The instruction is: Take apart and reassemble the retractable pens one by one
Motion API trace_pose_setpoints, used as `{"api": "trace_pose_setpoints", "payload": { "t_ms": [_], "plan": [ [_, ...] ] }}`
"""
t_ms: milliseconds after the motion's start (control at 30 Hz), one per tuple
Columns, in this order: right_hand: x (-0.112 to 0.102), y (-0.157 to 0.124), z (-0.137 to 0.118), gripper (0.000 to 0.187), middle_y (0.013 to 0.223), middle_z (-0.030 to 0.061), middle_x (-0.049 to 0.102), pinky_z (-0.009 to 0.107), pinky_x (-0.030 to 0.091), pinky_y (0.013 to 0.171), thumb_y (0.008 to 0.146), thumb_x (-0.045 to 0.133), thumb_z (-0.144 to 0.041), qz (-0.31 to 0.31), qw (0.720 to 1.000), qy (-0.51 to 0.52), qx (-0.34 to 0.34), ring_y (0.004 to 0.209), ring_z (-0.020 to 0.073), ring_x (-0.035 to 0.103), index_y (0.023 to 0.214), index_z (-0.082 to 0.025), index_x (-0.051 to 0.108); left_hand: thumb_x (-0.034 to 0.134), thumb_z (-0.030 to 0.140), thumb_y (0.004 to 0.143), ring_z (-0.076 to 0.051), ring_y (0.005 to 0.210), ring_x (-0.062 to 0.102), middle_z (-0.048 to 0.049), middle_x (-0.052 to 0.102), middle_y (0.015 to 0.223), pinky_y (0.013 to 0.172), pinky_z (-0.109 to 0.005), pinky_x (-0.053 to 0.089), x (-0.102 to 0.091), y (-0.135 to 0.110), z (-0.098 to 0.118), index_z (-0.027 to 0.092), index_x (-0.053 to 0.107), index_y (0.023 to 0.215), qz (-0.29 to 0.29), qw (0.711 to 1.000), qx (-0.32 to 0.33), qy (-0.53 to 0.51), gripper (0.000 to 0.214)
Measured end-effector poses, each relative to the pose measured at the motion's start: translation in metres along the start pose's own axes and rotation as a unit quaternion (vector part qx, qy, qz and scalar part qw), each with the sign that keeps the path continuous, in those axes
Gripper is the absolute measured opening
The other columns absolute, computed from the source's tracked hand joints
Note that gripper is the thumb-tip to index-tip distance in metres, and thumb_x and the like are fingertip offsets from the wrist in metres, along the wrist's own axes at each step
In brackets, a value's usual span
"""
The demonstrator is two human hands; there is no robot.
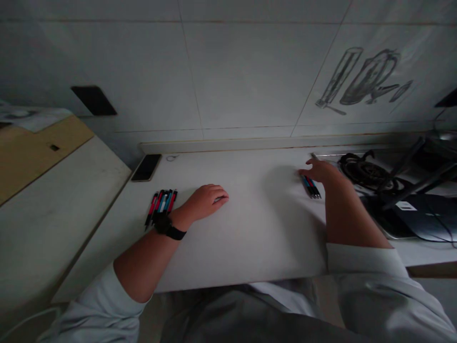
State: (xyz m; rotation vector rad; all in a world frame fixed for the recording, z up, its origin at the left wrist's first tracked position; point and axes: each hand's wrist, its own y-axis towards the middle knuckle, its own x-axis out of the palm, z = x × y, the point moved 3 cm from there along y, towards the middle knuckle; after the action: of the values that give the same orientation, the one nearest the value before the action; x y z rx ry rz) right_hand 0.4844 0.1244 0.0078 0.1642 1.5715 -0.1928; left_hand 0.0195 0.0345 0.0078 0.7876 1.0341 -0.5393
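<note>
My left hand (207,200) rests palm down on the white counter (250,228), its fingers loosely curled and holding nothing. A black watch sits on that wrist. Just left of the wrist lies a row of several red, blue and black pens (161,204). My right hand (319,170) reaches to the far right of the counter, fingers spread over a small bunch of pens (311,186) that lies on the surface. The fingertips touch or hover at the far ends of those pens.
A dark phone (146,167) lies at the counter's back left corner. A gas hob (364,172) with a black burner grate sits to the right, with dark items and cables beyond. A lower cabinet top (53,200) is on the left. Tiled wall behind.
</note>
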Motion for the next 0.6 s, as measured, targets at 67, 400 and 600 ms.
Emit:
{"api": "trace_pose_setpoints", "payload": {
  "t_ms": [67,400,600],
  "plan": [
    [-0.006,-0.001,-0.008,0.066,0.120,0.0197,0.073,0.041,0.049,0.087,0.090,0.063,-0.058,0.038,0.999,0.011,-0.001,0.103,0.0313,0.069,0.139,-0.015,0.061,0.054,0.030,0.105,-0.020,0.092,0.067,-0.0049,0.075,0.099,0.089,-0.035,0.050,-0.006,0.000,0.001,0.020,0.073,0.101,0.015,0.999,-0.016,0.024,0.022],
    [-0.016,-0.065,-0.139,0.045,0.103,0.0068,0.078,0.035,0.050,0.079,0.097,0.056,-0.050,0.009,0.965,0.087,-0.247,0.090,0.0249,0.070,0.132,-0.024,0.065,0.059,0.033,0.100,-0.021,0.083,0.066,-0.0080,0.075,0.092,0.075,-0.031,0.047,-0.070,-0.024,-0.037,0.019,0.072,0.093,0.123,0.934,-0.296,0.158,0.020],
    [-0.006,-0.110,-0.193,0.031,0.105,0.0090,0.075,0.031,0.046,0.071,0.099,0.054,-0.042,-0.044,0.943,0.046,-0.328,0.088,0.0232,0.069,0.117,-0.023,0.072,0.072,0.035,0.088,-0.025,0.085,0.070,-0.0129,0.077,0.093,0.071,-0.032,0.048,-0.096,-0.055,-0.068,0.018,0.078,0.086,-0.053,0.861,-0.466,0.194,0.018]
  ]
}}
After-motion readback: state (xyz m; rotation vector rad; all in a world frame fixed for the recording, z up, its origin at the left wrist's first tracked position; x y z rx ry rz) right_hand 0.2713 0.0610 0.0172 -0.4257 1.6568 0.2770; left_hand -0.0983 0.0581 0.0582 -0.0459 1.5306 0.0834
